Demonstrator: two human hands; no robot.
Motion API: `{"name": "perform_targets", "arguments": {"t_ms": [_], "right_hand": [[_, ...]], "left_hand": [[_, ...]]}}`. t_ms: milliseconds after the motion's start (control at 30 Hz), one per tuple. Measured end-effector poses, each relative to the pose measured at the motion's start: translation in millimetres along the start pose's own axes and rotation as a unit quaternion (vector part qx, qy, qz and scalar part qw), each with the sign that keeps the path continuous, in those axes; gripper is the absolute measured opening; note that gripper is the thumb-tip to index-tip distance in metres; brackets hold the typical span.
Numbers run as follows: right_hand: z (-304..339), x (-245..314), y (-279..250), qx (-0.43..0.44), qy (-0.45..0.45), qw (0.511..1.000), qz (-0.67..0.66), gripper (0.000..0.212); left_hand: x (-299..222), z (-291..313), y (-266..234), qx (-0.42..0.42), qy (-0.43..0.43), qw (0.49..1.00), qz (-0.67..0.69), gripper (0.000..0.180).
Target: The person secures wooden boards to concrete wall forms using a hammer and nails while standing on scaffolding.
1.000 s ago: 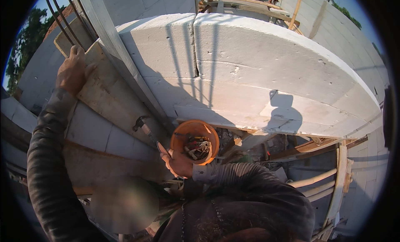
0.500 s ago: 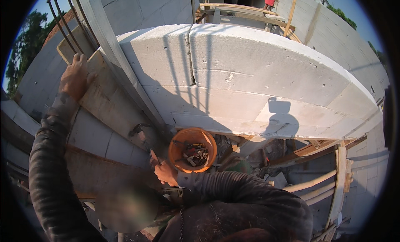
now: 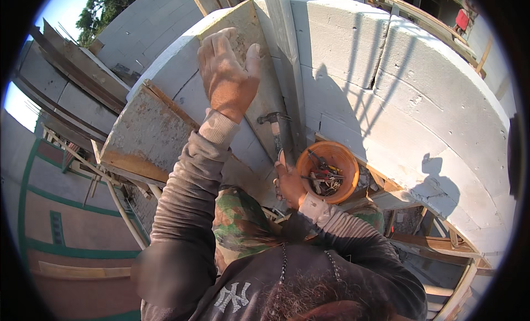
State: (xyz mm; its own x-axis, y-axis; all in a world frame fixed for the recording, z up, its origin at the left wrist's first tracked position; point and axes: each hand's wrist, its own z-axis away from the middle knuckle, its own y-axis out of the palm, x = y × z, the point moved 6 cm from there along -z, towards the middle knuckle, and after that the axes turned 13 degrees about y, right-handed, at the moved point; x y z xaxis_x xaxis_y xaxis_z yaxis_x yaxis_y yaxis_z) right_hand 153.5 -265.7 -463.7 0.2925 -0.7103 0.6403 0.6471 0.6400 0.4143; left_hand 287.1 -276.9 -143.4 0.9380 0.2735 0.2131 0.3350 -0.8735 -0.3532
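My left hand (image 3: 229, 75) lies against the upper part of a cement-stained wooden board (image 3: 270, 92), its fingers stretched and the thumb apart. The board leans upright along a pale block wall (image 3: 337, 50), beside a grey metal post (image 3: 282, 31). Lower down, my right hand (image 3: 290, 186) is closed round the handle of a claw hammer (image 3: 275, 128). The hammer's head points up and lies close to the board; whether they touch I cannot tell. Just right of that hand stands an orange bucket (image 3: 355, 174) holding hand tools and small scraps (image 3: 324, 180).
Another rough, mortar-crusted board (image 3: 141, 130) juts out at the left. Bamboo poles (image 3: 130, 219) and timber framing (image 3: 436, 243) lie below on either side. A person in red (image 3: 462, 20) is far off at the upper right.
My view has swung left, so the wall and bucket appear farther right. My left hand's fingers, bent over the board's edge before, now lie stretched against it. The hammer stays in my right hand.
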Motion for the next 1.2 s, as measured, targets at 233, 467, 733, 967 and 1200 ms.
{"name": "perform_targets", "arguments": {"t_ms": [233, 467, 733, 967, 1200], "right_hand": [[-7, -3, -7, 0.027, -0.024, 0.999, 0.004, 0.025], [-29, -22, -21, 0.118, 0.042, 0.987, -0.098, 0.026], [-3, 19, -33, 0.044, -0.026, 0.997, 0.050, 0.028], [78, 104, -6, -0.177, -0.512, 0.729, 0.418, 0.027], [105, 146, 3, -0.185, -0.650, 0.554, 0.486, 0.020]], "left_hand": [[-17, 217, 28, 0.031, -0.433, 0.877, 0.206, 0.046], [22, 266, 83, 0.180, -0.542, 0.802, 0.176, 0.050], [17, 254, 80, 0.120, -0.549, 0.820, 0.105, 0.051], [17, 258, 78, 0.130, -0.576, 0.798, 0.123, 0.049], [23, 262, 83, 0.016, -0.434, 0.898, 0.072, 0.055]]}}
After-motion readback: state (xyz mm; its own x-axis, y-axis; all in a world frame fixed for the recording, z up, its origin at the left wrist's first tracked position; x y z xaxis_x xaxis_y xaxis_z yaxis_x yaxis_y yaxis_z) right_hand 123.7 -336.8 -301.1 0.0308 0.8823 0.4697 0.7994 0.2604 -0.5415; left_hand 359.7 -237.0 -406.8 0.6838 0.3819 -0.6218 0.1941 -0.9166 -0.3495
